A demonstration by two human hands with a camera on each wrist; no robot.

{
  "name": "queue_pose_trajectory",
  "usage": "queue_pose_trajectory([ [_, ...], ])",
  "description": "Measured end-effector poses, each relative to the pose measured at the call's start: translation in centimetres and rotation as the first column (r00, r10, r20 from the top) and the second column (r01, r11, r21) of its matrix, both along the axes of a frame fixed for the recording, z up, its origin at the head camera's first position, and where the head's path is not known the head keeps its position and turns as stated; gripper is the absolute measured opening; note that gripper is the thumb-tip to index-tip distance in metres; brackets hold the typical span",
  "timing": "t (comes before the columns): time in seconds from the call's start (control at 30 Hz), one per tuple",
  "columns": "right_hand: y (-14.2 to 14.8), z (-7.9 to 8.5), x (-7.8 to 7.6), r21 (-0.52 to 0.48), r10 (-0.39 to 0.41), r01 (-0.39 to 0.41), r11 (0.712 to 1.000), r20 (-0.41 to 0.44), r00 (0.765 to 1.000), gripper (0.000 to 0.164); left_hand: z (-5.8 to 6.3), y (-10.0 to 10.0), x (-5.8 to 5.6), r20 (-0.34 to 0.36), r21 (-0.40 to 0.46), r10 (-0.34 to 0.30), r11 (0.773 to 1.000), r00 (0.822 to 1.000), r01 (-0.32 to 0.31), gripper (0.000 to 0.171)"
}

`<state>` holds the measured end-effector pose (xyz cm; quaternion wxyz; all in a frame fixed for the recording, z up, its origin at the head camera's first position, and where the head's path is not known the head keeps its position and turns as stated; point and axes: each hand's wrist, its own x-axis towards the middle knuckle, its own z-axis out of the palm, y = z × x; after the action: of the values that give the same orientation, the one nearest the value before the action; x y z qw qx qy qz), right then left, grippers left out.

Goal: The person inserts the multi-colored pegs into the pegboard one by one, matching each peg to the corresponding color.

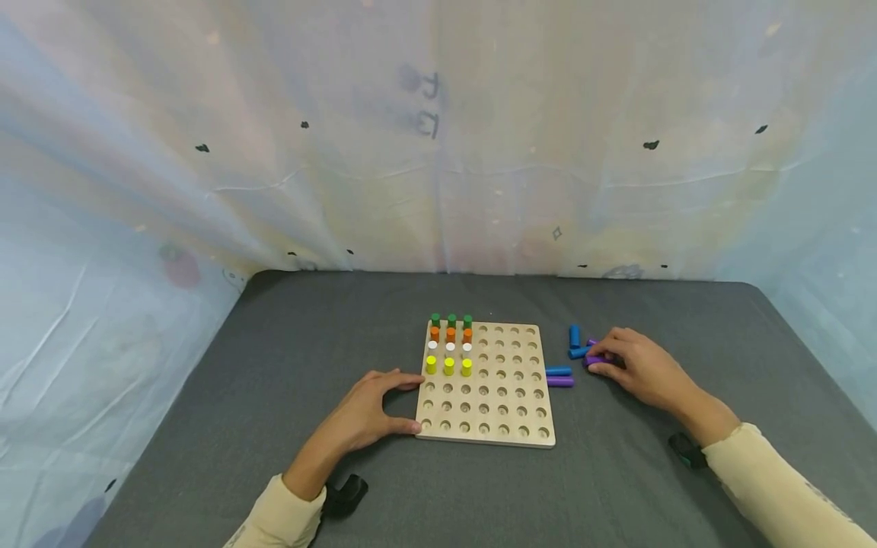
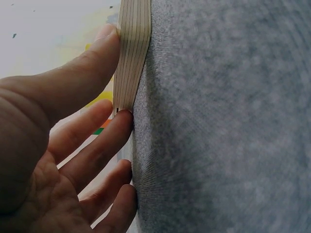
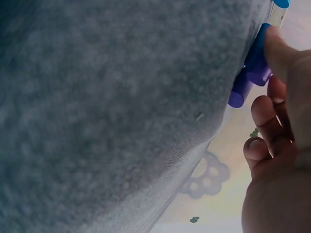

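Observation:
A square wooden pegboard lies flat on the grey table, with rows of round holes. My left hand is at its left side, thumb and forefinger touching the edge while the other fingers extend along it. In the left wrist view the thumb rests on the board's layered edge. Right of the board, my right hand pinches a purple peg low over the table, thumb against it. Another purple peg lies close by in the right wrist view.
Three green, three orange, three white and three yellow pegs stand in the board's left columns. Loose blue pegs lie near my right hand. A blue and a purple peg lie against the board's right edge.

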<state>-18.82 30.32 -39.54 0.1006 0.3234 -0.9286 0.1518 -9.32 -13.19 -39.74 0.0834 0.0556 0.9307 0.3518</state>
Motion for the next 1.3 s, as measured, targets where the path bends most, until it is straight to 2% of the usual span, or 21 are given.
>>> queue_pose_trajectory([
  [0.27,-0.4,0.0,0.2,-0.046,0.001,-0.002,0.999,-0.016,1.0,0.012,0.0,0.0,0.0,0.0,0.004,-0.001,1.0,1.0,0.001,0.07],
  [0.57,-0.5,0.1,0.4,-0.053,-0.033,0.033,0.998,0.01,0.999,0.015,0.0,0.0,0.0,-0.004,-0.001,0.0,1.0,1.0,0.0,0.07],
  [0.97,-0.7,0.3,0.6,-0.076,-0.014,0.013,0.997,-0.021,1.0,0.018,0.1,0.1,-0.1,-0.005,-0.006,-0.007,1.0,1.0,0.007,0.071],
  [1.3,-3.4,0.9,1.7,-0.094,0.022,-0.025,0.995,-0.039,0.999,0.025,0.2,0.1,0.0,0.001,-0.003,-0.008,1.0,1.0,0.008,0.07],
])
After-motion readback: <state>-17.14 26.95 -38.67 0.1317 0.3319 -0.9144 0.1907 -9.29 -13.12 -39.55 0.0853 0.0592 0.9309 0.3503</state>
